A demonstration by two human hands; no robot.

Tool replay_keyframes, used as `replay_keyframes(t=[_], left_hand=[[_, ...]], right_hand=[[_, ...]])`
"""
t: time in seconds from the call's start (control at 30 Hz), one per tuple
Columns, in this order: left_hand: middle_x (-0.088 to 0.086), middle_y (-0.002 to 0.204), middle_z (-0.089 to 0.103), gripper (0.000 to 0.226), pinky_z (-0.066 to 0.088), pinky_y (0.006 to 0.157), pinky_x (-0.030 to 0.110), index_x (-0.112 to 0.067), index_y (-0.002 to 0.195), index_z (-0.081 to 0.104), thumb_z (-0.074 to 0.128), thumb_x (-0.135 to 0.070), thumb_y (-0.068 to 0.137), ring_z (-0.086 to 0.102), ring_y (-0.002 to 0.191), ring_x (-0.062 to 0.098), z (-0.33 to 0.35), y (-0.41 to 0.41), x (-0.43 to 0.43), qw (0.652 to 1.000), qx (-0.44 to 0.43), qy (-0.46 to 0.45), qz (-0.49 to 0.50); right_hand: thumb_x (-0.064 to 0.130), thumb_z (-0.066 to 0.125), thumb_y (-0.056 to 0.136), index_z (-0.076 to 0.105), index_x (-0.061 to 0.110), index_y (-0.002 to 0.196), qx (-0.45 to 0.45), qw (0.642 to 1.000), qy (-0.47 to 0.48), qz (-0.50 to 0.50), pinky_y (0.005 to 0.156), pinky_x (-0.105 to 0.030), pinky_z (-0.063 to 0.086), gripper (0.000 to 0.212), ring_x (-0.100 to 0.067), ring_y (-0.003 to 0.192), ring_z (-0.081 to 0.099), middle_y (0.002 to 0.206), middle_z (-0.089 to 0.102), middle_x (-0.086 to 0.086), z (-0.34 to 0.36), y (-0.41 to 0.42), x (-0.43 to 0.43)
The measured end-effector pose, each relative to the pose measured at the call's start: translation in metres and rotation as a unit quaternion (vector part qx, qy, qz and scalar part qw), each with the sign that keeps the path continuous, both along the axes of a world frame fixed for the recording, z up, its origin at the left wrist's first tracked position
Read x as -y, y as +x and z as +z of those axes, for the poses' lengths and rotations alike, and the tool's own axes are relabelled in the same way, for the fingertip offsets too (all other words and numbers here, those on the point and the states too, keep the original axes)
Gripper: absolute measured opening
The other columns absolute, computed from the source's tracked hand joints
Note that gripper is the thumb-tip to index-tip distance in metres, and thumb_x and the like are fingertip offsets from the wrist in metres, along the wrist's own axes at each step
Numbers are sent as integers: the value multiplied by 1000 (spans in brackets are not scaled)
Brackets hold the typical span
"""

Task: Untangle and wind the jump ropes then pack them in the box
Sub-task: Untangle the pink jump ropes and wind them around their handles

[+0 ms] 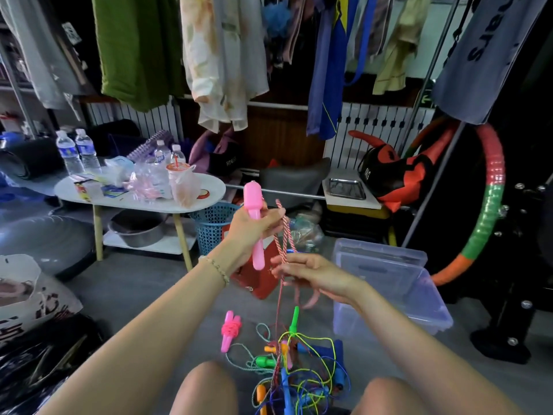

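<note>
Rope (286,232) in raised left hand (254,226)

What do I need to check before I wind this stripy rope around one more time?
1. Left hand grips the pink handle firmly: ok.
2. Right hand holds the red-and-white rope: ok.
3. Rope is free of the tangled pile: not ok, it runs straight down into it.
4. This rope's other end is found: cannot tell, it is lost in the pile.
5. Clear box is open and close by: ok.
6. Wound pink rope is packed: not ok, it lies on the floor.
</note>
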State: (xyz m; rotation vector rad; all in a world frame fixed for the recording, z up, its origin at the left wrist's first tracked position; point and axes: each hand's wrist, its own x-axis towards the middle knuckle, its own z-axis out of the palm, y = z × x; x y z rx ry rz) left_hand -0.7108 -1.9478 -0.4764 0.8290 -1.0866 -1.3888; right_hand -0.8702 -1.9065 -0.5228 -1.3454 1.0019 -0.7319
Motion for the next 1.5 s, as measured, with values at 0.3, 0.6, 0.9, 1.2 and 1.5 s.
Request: replay_keyframes(t=[0.3,0.6,0.9,1.2,1.5], left_hand=[[-1,84,71,15,52,77,21,-13,82,66,66,-28,85,66,84,15,-46,-2,-26,974,178,12,-142],[8,77,63,15,57,62,21,-3,87,52,67,0,83,66,65,13,-9,-7,-19,998,25,3,-52],[9,79,69,13,58,62,24,-4,90,53,63,-11,89,71,65,15,-4,7,-2,998,-20,64,1],[6,98,73,11,57,80,31,-9,82,53,60,-5,89,71,85,18,-36,11,-35,971,138,53,-190],[10,102,70,10,58,68,23,-9,83,55,59,-12,92,72,75,14,-7,18,-5,998,58,5,-18]], right_hand=[[10,54,92,67,6,95,142,960,-109,-216,62,-14,55,13,-8,71,70,78,72,-1,65,-1,25],[37,46,95,60,10,119,91,978,-27,-188,93,-30,49,39,-20,113,58,116,65,-4,32,-11,22],[8,54,92,66,9,91,9,997,-72,-33,64,-16,52,12,-4,59,61,68,68,3,21,11,-3],[23,52,95,62,13,112,110,961,-112,-227,83,-23,54,22,-10,87,66,108,67,-5,70,-4,28],[11,50,95,65,11,104,-30,999,-25,34,78,-17,53,18,-8,85,69,89,74,3,14,16,-1]])
